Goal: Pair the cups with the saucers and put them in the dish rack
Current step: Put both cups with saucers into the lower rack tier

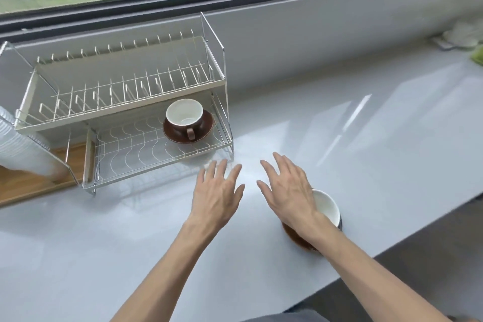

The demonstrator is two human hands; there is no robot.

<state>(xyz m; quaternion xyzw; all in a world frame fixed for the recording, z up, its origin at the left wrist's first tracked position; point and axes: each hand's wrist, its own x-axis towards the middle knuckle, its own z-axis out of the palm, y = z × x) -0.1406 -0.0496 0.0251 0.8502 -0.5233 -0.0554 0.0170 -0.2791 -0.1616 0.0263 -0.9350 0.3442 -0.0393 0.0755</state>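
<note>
A two-tier wire dish rack (125, 154) stands on the grey counter at the left. On its lower shelf, at the right end, a brown cup with a white inside (185, 115) sits upright on a brown saucer (206, 127). A second white-lined cup (328, 206) stands on a brown saucer (294, 236) near the counter's front edge, partly hidden by my right wrist. My left hand (217, 195) and my right hand (288, 191) hover flat over the counter in front of the rack, fingers spread, holding nothing.
A stack of clear plastic cups (21, 149) lies on a wooden board (31, 185) left of the rack. A window ledge runs along the back wall. White and green items (465, 39) sit at the far right. The counter's front edge (392, 251) runs diagonally at the right.
</note>
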